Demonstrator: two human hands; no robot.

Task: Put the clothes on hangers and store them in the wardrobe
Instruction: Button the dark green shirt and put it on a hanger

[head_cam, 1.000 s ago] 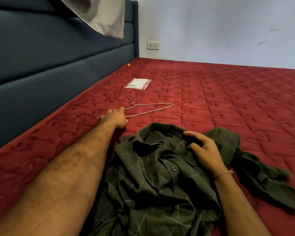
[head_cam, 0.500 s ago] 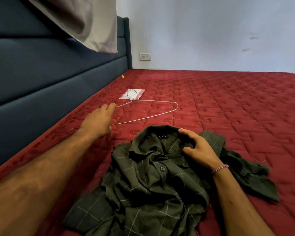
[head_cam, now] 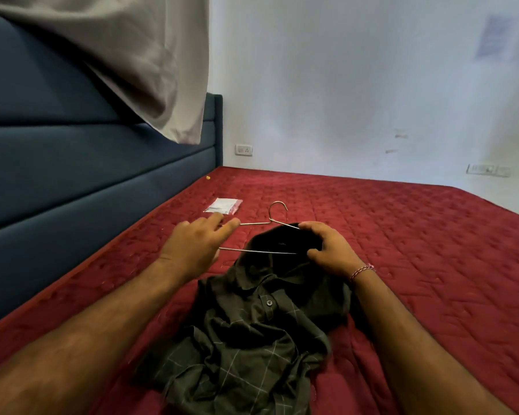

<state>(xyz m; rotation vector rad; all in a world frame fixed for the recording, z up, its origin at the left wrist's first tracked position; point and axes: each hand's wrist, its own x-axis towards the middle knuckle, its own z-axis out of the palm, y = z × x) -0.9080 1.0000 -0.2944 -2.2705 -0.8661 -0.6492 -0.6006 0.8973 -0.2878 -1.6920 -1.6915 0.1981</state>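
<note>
A dark green checked shirt (head_cam: 252,330) lies crumpled on the red mattress (head_cam: 417,250), collar away from me. A thin metal wire hanger (head_cam: 277,206) is over the collar, hook pointing up and away. My left hand (head_cam: 197,244) holds the hanger's left end between thumb and fingers. My right hand (head_cam: 327,250) grips the shirt's collar at the right, fingers curled over the cloth, with the hanger's right arm running in under its fingertips. The hanger's right end is hidden by that hand and the collar.
A dark blue padded headboard (head_cam: 72,181) runs along the left. A pale grey cloth (head_cam: 150,64) hangs over it at the top left. A small clear plastic packet (head_cam: 224,205) lies beyond the hanger. White wall with a socket (head_cam: 244,150) behind the bed.
My left hand picked the hanger up from the mattress and brought it right, over the shirt's collar. My right hand has lifted the collar open. The view has tilted upward.
</note>
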